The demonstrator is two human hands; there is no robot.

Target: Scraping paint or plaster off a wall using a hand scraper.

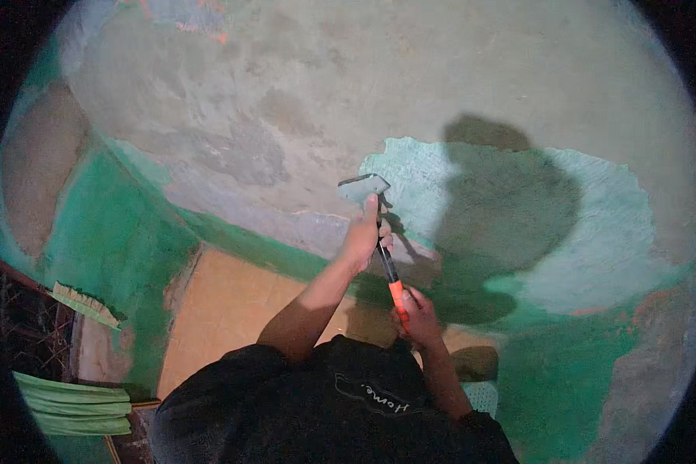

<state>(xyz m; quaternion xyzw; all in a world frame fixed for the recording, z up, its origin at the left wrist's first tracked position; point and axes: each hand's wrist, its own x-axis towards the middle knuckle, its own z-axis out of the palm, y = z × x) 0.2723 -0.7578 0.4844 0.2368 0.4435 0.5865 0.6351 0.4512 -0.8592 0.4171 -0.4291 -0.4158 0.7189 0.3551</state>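
Both hands are on a long-handled wall scraper (388, 264), raised against the wall in front of me. My left hand (361, 238) wraps the black shaft just below the scraper's pale wide head, its thumb pressed along the head. Lower down, my right hand (419, 319) grips the orange end of the handle. The head lies at the left edge of a patch of light green paint (409, 174) on the wall. Whether the blade touches the wall, I cannot tell. Grey bare plaster (325, 75) surrounds the patch above and to the left.
Below the wall is a tan tiled floor (232, 296). Green painted side walls (116, 209) stand left and right. A light green curtain (72, 403) hangs at the lower left. Part of a pale perforated plastic item (482, 397) shows beside my right arm. My shadow falls across the paint.
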